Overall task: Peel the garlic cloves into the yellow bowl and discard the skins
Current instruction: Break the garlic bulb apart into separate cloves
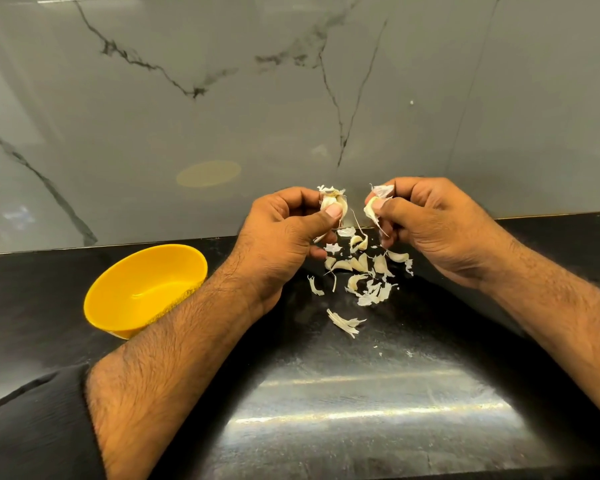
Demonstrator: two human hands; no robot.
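The left hand's fingers (333, 212) are curled tight, thumb pressed against the remnant of a garlic head (331, 199), its papery top and rooty stub poking up above the thumb; the left hand (284, 233) pinches it just left of the frame's centre. Just beside it, a little apart, the right hand (426, 223) has its fingers (383, 204) closed on a single clove (370, 210) with a flap of skin (381, 191) sticking up above the thumb. The two are held close together and raised above the counter (361, 393), which looks like a clove freshly pulled off the head, with loose skin left to fall straight down. Below the hands, in the middle of the frame, lies a heap of cloves (352, 264), several apparently with skin on, mixed with torn skins (371, 296); one longer scrap (343, 322) lies lower down, nearer the camera. The yellow bowl (118, 306) sits at the left of the frame, partly behind the left forearm, well apart from the heap, and no garlic shows in its visible part. Judging from that, the peeling proper is barely started. A grey veined wall (187, 116) rises behind the counter.
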